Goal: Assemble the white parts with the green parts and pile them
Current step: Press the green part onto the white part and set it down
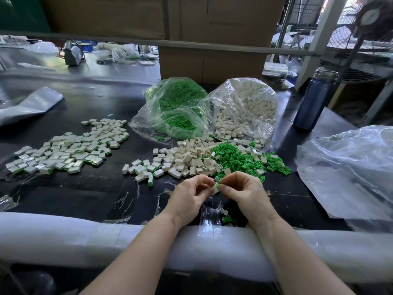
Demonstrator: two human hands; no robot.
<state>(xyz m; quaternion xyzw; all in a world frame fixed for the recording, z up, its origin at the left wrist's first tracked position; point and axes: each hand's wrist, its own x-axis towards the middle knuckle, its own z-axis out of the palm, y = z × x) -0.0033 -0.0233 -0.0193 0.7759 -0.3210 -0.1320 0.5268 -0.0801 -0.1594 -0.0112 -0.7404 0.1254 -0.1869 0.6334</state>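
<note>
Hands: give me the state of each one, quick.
Left hand: fingers curled, pinching the white part.
Right hand: fingers curled, pinching the green part against the white part.

I was sitting at a factory assembly bench, a small-parts workshop. The black worktable [89,107] in front of me carried bulk plastic bags of green parts [180,103] and white parts [244,107], with loose heaps spilled out. Big cardboard cartons [212,39] stood behind, an industrial fan [370,22] to my right, and foam padding [63,235] wrapped the table edge.
</note>
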